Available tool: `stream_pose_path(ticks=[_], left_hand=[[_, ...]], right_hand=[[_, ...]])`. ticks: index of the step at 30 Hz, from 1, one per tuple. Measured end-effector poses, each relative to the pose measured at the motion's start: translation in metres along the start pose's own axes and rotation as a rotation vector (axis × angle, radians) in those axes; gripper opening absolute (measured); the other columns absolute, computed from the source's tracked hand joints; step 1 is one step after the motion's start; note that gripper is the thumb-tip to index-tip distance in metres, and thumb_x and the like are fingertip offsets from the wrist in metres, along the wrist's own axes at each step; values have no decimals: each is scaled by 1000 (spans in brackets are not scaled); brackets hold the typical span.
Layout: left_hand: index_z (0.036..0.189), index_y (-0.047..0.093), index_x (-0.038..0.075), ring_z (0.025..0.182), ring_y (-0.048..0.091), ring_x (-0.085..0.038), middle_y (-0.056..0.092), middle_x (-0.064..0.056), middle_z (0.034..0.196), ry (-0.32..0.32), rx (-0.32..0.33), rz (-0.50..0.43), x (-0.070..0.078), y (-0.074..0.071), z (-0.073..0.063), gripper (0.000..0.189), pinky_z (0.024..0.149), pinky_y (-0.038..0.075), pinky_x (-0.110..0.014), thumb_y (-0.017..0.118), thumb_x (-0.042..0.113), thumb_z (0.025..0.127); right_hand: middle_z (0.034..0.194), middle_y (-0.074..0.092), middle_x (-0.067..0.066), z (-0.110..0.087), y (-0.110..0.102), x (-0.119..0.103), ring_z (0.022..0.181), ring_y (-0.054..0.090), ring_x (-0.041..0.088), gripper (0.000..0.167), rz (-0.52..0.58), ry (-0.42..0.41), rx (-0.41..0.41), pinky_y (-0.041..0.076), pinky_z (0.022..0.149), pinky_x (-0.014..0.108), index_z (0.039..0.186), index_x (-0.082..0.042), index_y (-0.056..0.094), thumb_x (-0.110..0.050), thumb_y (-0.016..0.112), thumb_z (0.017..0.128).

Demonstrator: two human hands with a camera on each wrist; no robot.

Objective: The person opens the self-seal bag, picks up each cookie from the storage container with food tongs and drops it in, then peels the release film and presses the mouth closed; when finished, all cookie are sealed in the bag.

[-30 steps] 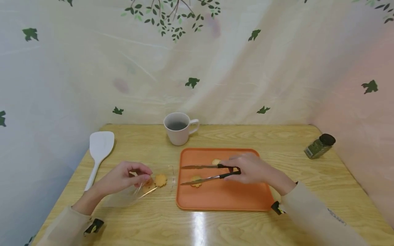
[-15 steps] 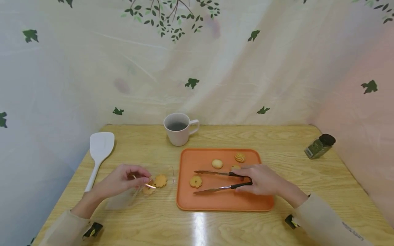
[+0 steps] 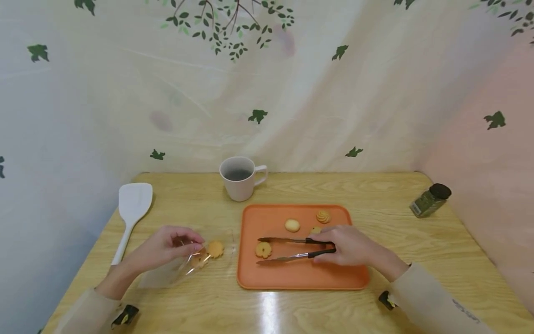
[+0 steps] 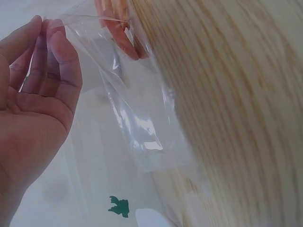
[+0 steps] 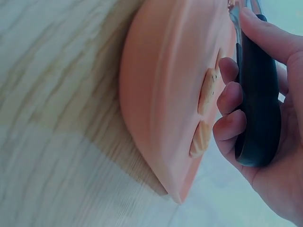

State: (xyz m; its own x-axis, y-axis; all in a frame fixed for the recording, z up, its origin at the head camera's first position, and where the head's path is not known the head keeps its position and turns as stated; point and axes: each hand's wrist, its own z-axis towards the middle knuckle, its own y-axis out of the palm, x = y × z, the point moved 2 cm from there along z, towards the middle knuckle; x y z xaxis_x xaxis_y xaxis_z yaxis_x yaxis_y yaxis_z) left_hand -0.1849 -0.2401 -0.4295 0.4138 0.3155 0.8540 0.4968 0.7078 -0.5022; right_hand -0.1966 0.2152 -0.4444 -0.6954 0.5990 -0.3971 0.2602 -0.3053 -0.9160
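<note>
In the head view my left hand (image 3: 167, 246) pinches the edge of a clear plastic bag (image 4: 137, 127) between thumb and fingers. Inside or under that film lie a round, scalloped cookie (image 3: 215, 249) and a second cookie (image 3: 200, 261), partly covered by glare. My right hand (image 3: 350, 246) grips metal tongs (image 3: 292, 257) by their black handles, over an orange tray (image 3: 252, 273). The tongs are spread, and a flower-shaped cookie (image 3: 259, 251) shows between their tips, close to the upper arm. Whether they touch it I cannot tell.
On the tray are also an oval cookie (image 3: 292, 225), a swirled cookie (image 3: 323, 216) and one cookie (image 3: 315, 230) partly hidden by my right hand. Behind stands a mug (image 3: 238, 185). A white spatula (image 3: 134, 202) lies left, a dark-capped jar (image 3: 429, 202) far right.
The tongs first moved right and nearer me, uncovering the cookies, then slid slightly left around the flower-shaped cookie. My left hand stays at the bag, whose film shifts a little.
</note>
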Motion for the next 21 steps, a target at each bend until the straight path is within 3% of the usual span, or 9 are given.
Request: stream_pose_path(ticks=[7, 15, 21], left_hand=[[108, 72, 1, 75, 65, -10, 72, -14, 91, 15, -3, 9, -1, 2, 2, 11, 59, 55, -30, 66, 3, 98], [110, 71, -3, 77, 69, -23, 72, -18, 96, -44, -20, -31, -2, 1, 2, 14, 64, 59, -34, 66, 6, 99], [110, 71, -2, 77, 69, -21, 72, -17, 94, -50, -23, -28, -2, 0, 1, 15, 62, 58, -34, 66, 7, 99]], right_hand=[[100, 74, -4, 2, 2, 5, 69, 54, 0, 55, 35, -5, -10, 44, 58, 21, 128, -9, 71, -47, 76, 89], [94, 72, -7, 1, 4, 7, 68, 54, -1, 53, 30, -37, 10, 44, 57, 20, 127, -8, 72, -45, 77, 90], [87, 66, -14, -2, 5, 7, 62, 47, -2, 50, 39, -43, 20, 36, 52, 18, 127, -10, 72, -42, 78, 89]])
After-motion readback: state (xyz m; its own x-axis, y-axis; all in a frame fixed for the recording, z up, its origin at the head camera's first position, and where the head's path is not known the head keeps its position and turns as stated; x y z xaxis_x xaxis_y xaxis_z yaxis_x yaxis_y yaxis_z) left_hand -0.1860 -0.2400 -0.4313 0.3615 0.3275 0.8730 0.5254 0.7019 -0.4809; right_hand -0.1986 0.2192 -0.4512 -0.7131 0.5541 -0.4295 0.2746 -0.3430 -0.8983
